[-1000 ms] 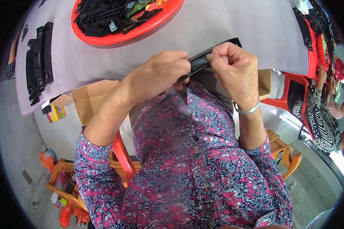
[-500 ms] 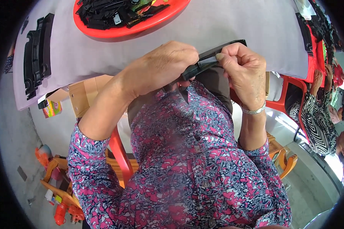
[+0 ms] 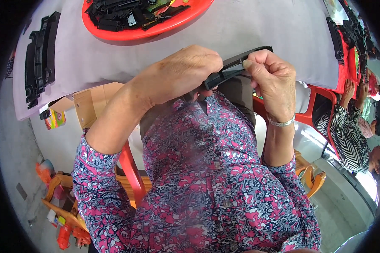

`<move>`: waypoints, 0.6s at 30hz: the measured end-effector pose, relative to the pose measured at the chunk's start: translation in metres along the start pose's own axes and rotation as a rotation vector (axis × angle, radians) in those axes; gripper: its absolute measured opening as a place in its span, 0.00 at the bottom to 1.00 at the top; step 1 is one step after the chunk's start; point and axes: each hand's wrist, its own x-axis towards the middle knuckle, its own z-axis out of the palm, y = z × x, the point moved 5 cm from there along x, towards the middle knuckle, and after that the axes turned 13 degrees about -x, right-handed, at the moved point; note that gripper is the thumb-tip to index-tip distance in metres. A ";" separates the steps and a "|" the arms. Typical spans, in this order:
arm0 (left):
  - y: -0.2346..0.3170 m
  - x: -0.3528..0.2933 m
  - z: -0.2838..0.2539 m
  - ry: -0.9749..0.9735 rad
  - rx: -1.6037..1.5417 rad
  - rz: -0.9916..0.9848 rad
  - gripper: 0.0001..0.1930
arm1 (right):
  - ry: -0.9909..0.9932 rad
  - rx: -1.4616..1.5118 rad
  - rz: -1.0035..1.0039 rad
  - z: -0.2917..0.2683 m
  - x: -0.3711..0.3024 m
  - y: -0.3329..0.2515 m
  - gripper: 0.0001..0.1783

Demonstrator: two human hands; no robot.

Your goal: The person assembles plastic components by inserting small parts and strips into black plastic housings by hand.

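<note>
I have the left hand [image 3: 194, 63] wrapped over the near end of a long black part [image 3: 226, 76], back of the hand upward, most of its fingertips hidden from me. The part slants up from beneath that hand to the right hand [image 3: 271, 78], its far end showing just beyond the right knuckles. I see the right thumb and curled forefinger pinching at the part; what exactly sits between their tips I can't make out. A pale bracelet [image 3: 282, 122] rings the right wrist.

Ahead of the left hand and over to its left, I see a red tray [image 3: 173, 26] heaped with small black pieces [image 3: 114, 17]. Well apart to the left of that hand, larger black pieces [image 3: 40, 63] lie on the grey cloth [image 3: 257, 21].

For print, I get a small carton [image 3: 57, 119] in pink, yellow and green, low and far left of the left hand, past a cardboard box [image 3: 85, 107]; its markings are too small for me to read. Far right of the right hand sits a person in a zigzag-patterned top [image 3: 348, 141].
</note>
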 end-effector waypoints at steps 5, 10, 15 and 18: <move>0.002 -0.001 0.002 0.002 0.001 -0.006 0.19 | 0.028 0.005 -0.031 0.000 -0.001 0.001 0.04; -0.002 -0.001 0.002 0.025 0.004 0.119 0.18 | 0.057 -0.008 -0.018 0.001 -0.003 0.001 0.04; -0.008 -0.001 0.004 0.005 -0.097 -0.037 0.19 | 0.076 0.006 -0.038 0.002 -0.003 0.002 0.04; -0.009 -0.002 0.004 0.038 -0.182 -0.080 0.19 | 0.069 0.011 -0.026 0.002 -0.002 0.003 0.04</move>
